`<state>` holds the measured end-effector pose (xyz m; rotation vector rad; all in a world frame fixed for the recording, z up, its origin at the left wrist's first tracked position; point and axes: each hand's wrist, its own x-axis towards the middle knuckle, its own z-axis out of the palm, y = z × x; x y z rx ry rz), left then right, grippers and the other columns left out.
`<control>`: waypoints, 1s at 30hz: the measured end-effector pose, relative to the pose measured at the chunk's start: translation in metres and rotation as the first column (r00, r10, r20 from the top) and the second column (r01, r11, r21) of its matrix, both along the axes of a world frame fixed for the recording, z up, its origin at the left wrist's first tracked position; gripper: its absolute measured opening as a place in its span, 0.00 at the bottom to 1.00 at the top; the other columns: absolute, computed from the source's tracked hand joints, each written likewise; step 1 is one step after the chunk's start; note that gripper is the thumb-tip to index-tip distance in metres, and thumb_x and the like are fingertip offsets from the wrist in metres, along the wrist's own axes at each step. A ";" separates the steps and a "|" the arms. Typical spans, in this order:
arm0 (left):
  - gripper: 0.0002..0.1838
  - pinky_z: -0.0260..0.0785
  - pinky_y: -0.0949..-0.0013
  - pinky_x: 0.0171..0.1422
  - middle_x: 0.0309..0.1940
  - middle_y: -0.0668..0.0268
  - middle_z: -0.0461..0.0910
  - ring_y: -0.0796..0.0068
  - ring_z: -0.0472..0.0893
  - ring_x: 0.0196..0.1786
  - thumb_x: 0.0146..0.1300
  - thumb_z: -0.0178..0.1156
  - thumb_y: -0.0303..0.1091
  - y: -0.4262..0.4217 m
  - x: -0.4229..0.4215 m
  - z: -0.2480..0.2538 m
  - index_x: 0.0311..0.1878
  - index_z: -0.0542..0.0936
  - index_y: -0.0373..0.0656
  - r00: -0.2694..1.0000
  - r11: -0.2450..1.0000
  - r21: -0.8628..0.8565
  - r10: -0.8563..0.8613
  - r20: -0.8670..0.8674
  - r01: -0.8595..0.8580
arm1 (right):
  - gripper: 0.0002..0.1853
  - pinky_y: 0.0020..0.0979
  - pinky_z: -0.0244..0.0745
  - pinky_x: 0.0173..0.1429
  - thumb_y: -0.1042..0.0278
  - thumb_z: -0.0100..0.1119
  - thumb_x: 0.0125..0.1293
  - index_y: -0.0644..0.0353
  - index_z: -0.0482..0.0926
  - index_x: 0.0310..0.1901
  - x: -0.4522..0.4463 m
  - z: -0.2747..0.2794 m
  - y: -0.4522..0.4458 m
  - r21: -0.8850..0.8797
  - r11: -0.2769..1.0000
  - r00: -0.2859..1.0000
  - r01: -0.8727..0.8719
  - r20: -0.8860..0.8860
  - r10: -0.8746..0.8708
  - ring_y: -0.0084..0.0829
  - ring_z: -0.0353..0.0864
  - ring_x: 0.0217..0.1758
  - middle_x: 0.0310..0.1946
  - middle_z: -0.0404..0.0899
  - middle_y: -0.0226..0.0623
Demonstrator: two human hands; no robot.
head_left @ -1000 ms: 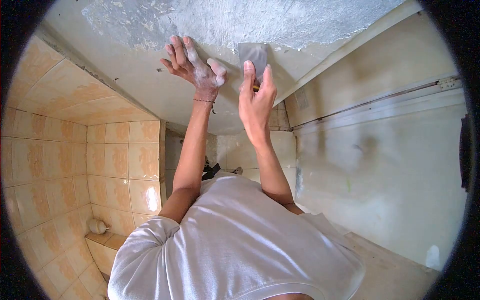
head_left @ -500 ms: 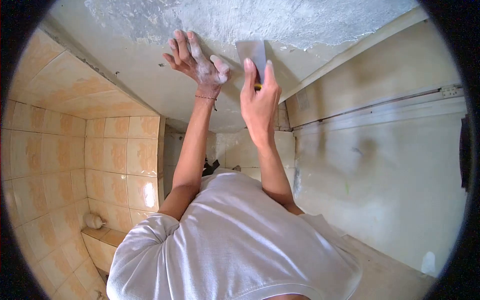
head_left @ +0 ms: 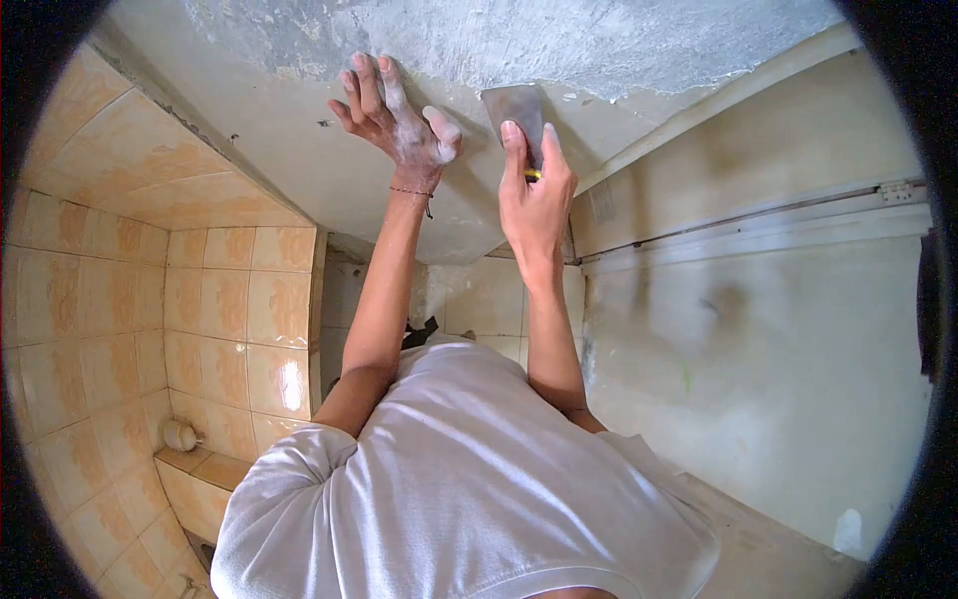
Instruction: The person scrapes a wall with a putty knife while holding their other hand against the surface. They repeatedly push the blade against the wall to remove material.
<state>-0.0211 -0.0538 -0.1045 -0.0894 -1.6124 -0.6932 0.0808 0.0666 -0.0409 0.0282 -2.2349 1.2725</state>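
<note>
My right hand (head_left: 539, 205) is closed round a putty knife (head_left: 514, 105) with a wide, flat metal blade. A bit of yellow shows at its handle, which the fingers mostly hide. The blade's edge lies at the border between the smooth painted wall (head_left: 269, 140) and a rough grey-white bare patch (head_left: 599, 45). To the left, my left hand (head_left: 399, 125) is spread against the wall, fingers apart, holding nothing. White dust coats its thumb and fingers, and a thin cord bracelet (head_left: 411, 191) circles the wrist.
Orange and cream tiles (head_left: 210, 299) cover the left side, with a small tiled ledge (head_left: 205, 466) bearing a round pale object (head_left: 180, 434). Along the right runs a projecting edge (head_left: 699, 105), then a pale wall (head_left: 758, 399) with a thin conduit (head_left: 758, 216) ending at a box.
My right hand and the putty knife have shifted slightly right and down along the patch's border. The left hand stays in nearly the same place.
</note>
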 end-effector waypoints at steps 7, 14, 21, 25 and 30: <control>0.42 0.25 0.43 0.83 0.77 0.49 0.57 0.50 0.47 0.82 0.58 0.44 0.49 -0.001 0.000 -0.001 0.75 0.63 0.35 1.000 1.000 -0.014 0.009 -0.004 -0.009 | 0.19 0.48 0.76 0.37 0.54 0.55 0.75 0.66 0.78 0.40 0.002 0.012 -0.019 0.046 0.999 1.000 0.004 -0.011 -0.003 0.59 0.84 0.38 0.31 0.84 0.54; 0.43 0.24 0.43 0.83 0.77 0.50 0.57 0.51 0.47 0.81 0.57 0.44 0.50 -0.002 0.004 -0.003 0.74 0.64 0.36 0.999 1.000 -0.016 0.022 0.038 -0.021 | 0.20 0.51 0.72 0.35 0.55 0.53 0.76 0.68 0.77 0.39 0.000 0.006 -0.026 0.038 0.999 0.996 0.024 -0.083 -0.021 0.63 0.81 0.37 0.28 0.81 0.60; 0.42 0.26 0.42 0.82 0.77 0.50 0.57 0.49 0.48 0.81 0.59 0.44 0.48 -0.004 -0.001 -0.002 0.76 0.62 0.36 1.000 0.999 -0.027 0.018 0.003 -0.018 | 0.18 0.46 0.71 0.33 0.60 0.54 0.76 0.71 0.75 0.37 -0.002 0.008 -0.027 -0.084 0.996 0.998 -0.032 -0.066 0.026 0.59 0.81 0.31 0.27 0.80 0.59; 0.43 0.24 0.43 0.83 0.77 0.51 0.58 0.51 0.47 0.82 0.55 0.46 0.48 -0.002 -0.001 -0.002 0.75 0.64 0.36 1.000 1.000 0.002 -0.004 -0.002 0.004 | 0.18 0.47 0.71 0.35 0.60 0.53 0.76 0.71 0.75 0.37 0.003 0.010 -0.024 -0.022 1.000 0.998 0.010 -0.058 -0.011 0.59 0.82 0.34 0.28 0.80 0.59; 0.43 0.25 0.43 0.83 0.77 0.52 0.58 0.51 0.48 0.81 0.55 0.45 0.48 -0.002 -0.001 -0.003 0.75 0.64 0.36 1.000 1.000 -0.005 0.013 0.005 -0.013 | 0.19 0.49 0.71 0.36 0.59 0.53 0.76 0.71 0.75 0.38 0.000 0.020 -0.034 -0.020 1.000 0.999 0.012 -0.048 -0.013 0.61 0.82 0.37 0.29 0.81 0.61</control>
